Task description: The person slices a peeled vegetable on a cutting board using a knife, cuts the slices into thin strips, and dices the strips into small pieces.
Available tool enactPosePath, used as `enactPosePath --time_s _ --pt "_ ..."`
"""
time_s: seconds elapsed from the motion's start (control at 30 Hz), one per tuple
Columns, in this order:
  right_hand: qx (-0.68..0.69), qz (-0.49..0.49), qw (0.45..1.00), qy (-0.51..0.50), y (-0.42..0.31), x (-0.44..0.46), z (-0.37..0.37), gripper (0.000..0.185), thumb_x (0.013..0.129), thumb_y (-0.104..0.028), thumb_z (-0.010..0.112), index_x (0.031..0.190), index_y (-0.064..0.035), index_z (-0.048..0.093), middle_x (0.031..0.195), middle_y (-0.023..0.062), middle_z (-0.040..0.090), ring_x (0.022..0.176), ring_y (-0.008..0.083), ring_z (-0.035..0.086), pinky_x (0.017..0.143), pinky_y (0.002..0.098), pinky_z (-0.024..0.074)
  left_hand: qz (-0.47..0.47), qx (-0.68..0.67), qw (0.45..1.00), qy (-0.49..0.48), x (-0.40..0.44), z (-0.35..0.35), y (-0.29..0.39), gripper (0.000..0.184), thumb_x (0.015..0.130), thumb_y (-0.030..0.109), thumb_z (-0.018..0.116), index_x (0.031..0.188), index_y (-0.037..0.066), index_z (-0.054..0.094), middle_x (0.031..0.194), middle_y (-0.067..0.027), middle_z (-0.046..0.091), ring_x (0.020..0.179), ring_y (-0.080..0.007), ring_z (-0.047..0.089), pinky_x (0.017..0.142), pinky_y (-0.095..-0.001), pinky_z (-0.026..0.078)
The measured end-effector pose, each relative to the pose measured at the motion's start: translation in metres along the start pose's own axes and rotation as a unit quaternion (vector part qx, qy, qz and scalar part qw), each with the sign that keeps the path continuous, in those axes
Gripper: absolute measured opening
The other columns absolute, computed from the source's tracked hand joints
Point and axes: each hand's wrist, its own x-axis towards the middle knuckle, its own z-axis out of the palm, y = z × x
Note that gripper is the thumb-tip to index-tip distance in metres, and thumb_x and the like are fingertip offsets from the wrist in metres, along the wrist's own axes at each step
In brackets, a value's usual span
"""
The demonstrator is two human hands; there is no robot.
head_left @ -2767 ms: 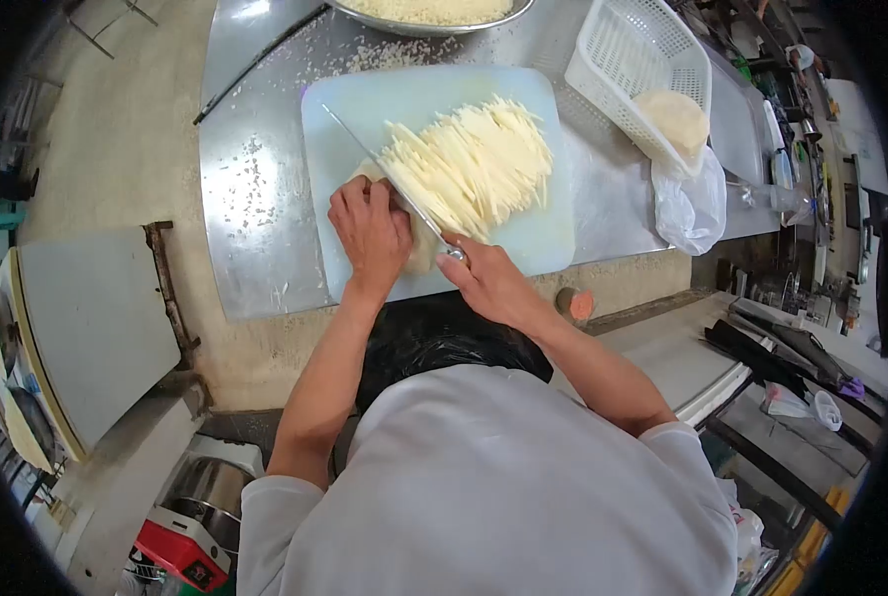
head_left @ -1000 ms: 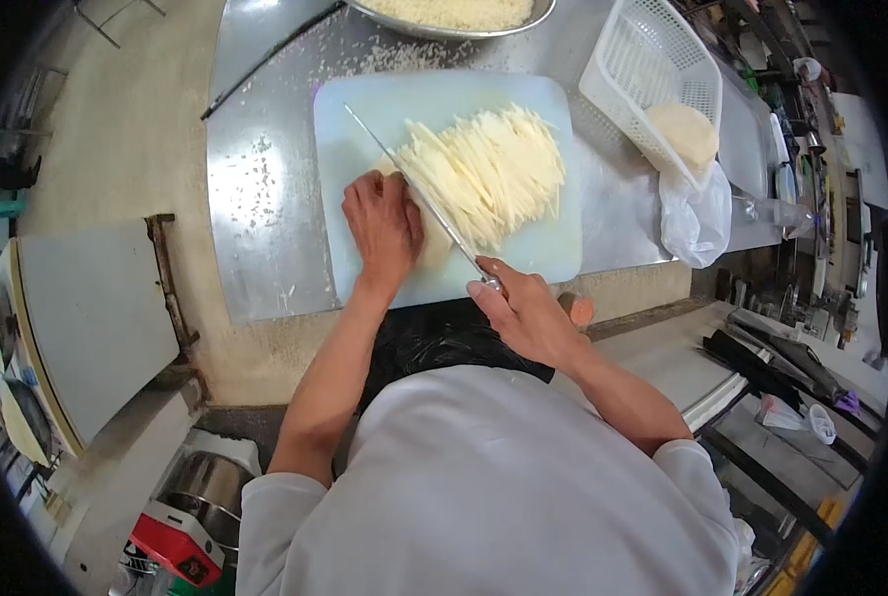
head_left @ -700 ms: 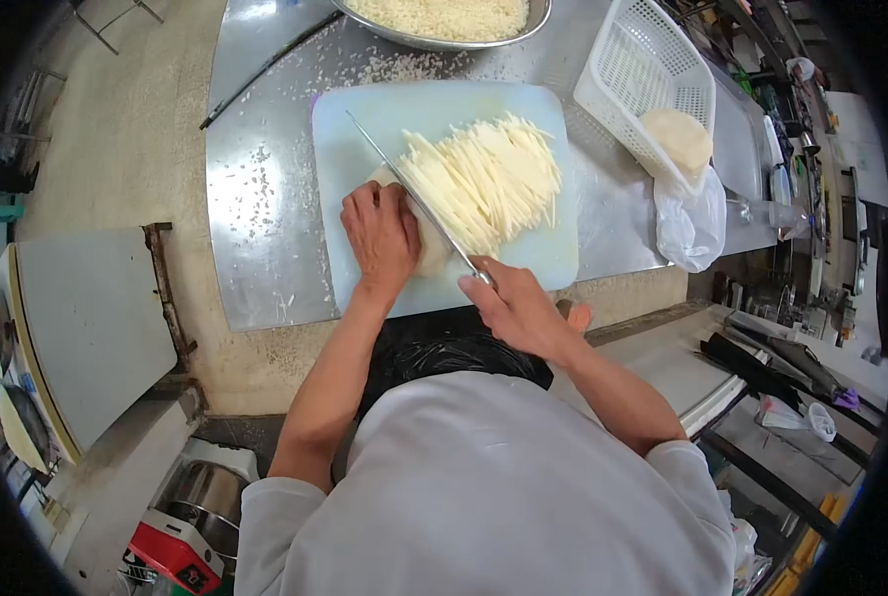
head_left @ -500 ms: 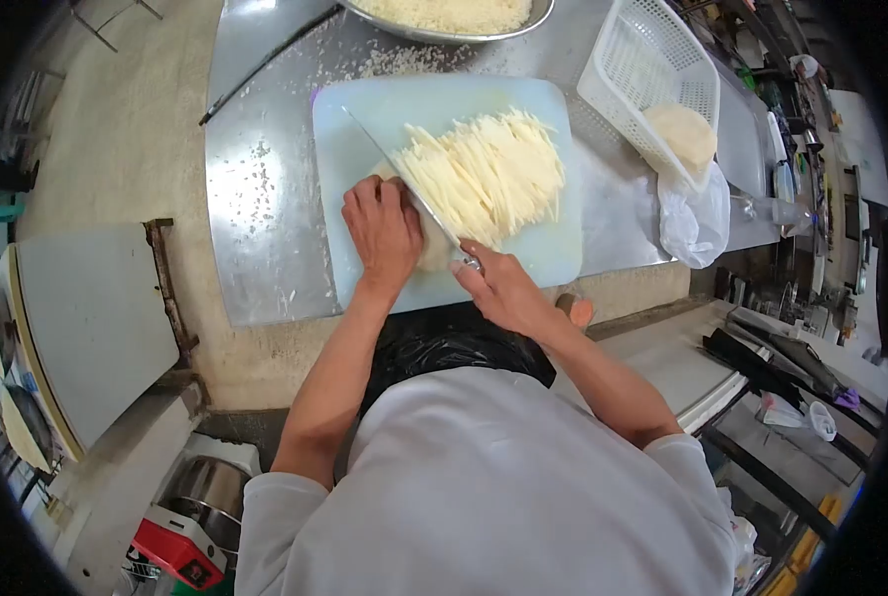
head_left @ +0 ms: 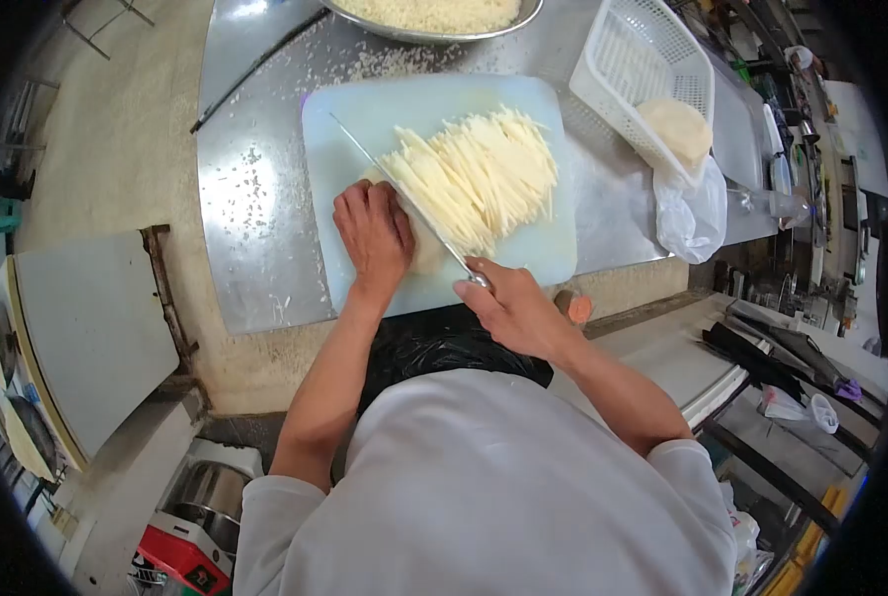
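Note:
My right hand (head_left: 513, 303) is wrapped around the handle of a long kitchen knife (head_left: 404, 195). The blade slants up and left across the cutting board (head_left: 518, 266), between my left hand and a heap of pale vegetable strips (head_left: 484, 179). My left hand (head_left: 374, 233) has its fingers bent over a pale, peeled root vegetable (head_left: 428, 253), pressing it to the board. Most of that piece is hidden under the hand; its exact kind does not show. The knuckles are close beside the blade.
A metal bowl (head_left: 444, 36) of white shreds stands behind the board, with scattered bits (head_left: 394, 64) on the steel table (head_left: 250, 268). At right are a white plastic basket (head_left: 595, 84) holding a round pale piece (head_left: 674, 129), and a plastic bag (head_left: 692, 223). A dark rod (head_left: 255, 70) lies at the left.
The right hand and knife have drawn back slightly toward my body. My left hand still presses the vegetable. The whole view has shifted a little.

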Motion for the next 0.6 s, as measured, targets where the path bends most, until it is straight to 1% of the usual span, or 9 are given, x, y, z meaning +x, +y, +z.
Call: enactPosePath --time_s 0.07,0.13,0.17,0.23,0.27,0.37,0.47,0.57,0.6 --pt "-0.001 0.004 1.000 0.007 0.001 -0.012 0.003 0.049 0.108 -0.032 0.056 0.134 0.0096 0.058 0.066 0.0170 0.062 0.057 0.0249 0.061 0.061 0.0416 0.0503 -0.008 -0.004 1.000 -0.008 -0.006 -0.004 0.002 0.031 0.083 -0.004 0.059 0.114 -0.004 0.057 0.120 -0.0244 0.053 0.110 -0.0443 0.048 0.098 -0.0540 0.038" --pt "-0.003 -0.022 0.999 0.029 0.018 0.012 0.016 0.050 0.106 -0.031 0.058 0.129 0.0134 0.060 0.074 0.0268 0.064 0.071 0.0404 0.066 0.071 0.0492 0.0511 -0.020 0.002 1.000 -0.013 -0.003 -0.002 0.003 0.029 0.084 -0.004 0.059 0.113 -0.004 0.057 0.119 -0.0248 0.054 0.110 -0.0444 0.048 0.098 -0.0539 0.038" --pt "-0.006 -0.038 0.998 0.044 0.022 0.020 0.018 0.051 0.104 -0.031 0.058 0.126 0.0153 0.060 0.078 0.0316 0.066 0.078 0.0482 0.069 0.076 0.0531 0.0516 -0.019 0.005 1.000 -0.017 -0.006 -0.001 0.002 0.030 0.084 -0.002 0.060 0.114 -0.002 0.058 0.120 -0.0231 0.054 0.111 -0.0433 0.049 0.098 -0.0535 0.039" --pt "0.003 -0.005 1.000 0.006 0.010 0.019 0.006 0.051 0.104 -0.030 0.059 0.127 0.0155 0.060 0.077 0.0316 0.066 0.076 0.0492 0.068 0.076 0.0529 0.0518 -0.016 0.014 1.000 -0.015 -0.004 -0.001 -0.003 0.033 0.083 0.002 0.063 0.116 0.002 0.060 0.120 -0.0198 0.055 0.113 -0.0411 0.050 0.096 -0.0527 0.040" --pt "0.010 0.020 1.000 -0.014 0.004 0.011 0.003 0.051 0.104 -0.030 0.059 0.127 0.0156 0.060 0.077 0.0315 0.066 0.076 0.0497 0.068 0.076 0.0529 0.0519 -0.011 0.008 1.000 -0.014 -0.007 0.002 -0.004 0.033 0.083 0.002 0.063 0.116 0.002 0.060 0.120 -0.0197 0.055 0.113 -0.0411 0.050 0.096 -0.0528 0.040" --pt "0.021 0.006 1.000 0.011 -0.013 -0.016 -0.004 0.049 0.104 -0.027 0.060 0.127 0.0153 0.059 0.077 0.0316 0.066 0.078 0.0512 0.067 0.075 0.0524 0.0517 -0.017 0.006 1.000 -0.015 -0.010 0.000 -0.004 0.032 0.083 0.002 0.062 0.115 0.001 0.059 0.119 -0.0196 0.055 0.112 -0.0409 0.050 0.096 -0.0530 0.039" --pt "-0.043 -0.078 0.994 0.062 0.031 0.020 0.021 0.048 0.106 -0.026 0.060 0.134 0.0125 0.058 0.069 0.0239 0.062 0.064 0.0327 0.064 0.065 0.0438 0.0507 -0.028 0.011 0.999 -0.018 -0.008 0.002 -0.002 0.031 0.083 0.001 0.062 0.115 0.001 0.059 0.117 -0.0195 0.055 0.110 -0.0406 0.050 0.095 -0.0529 0.039" --pt "-0.018 -0.063 0.996 0.068 0.019 0.023 0.018 0.048 0.104 -0.026 0.061 0.128 0.0153 0.058 0.080 0.0328 0.067 0.079 0.0518 0.067 0.076 0.0530 0.0521 -0.019 0.006 1.000 -0.007 -0.006 0.000 -0.003 0.031 0.083 -0.001 0.061 0.114 0.001 0.058 0.116 -0.0200 0.055 0.109 -0.0409 0.050 0.095 -0.0525 0.039" --pt "-0.005 -0.024 0.999 0.039 0.006 0.014 0.010 0.048 0.104 -0.026 0.061 0.129 0.0153 0.058 0.082 0.0336 0.067 0.080 0.0520 0.067 0.077 0.0530 0.0522 -0.014 0.001 1.000 -0.005 -0.008 0.001 -0.004 0.030 0.084 -0.001 0.061 0.114 0.001 0.058 0.116 -0.0204 0.055 0.109 -0.0413 0.050 0.095 -0.0524 0.039"
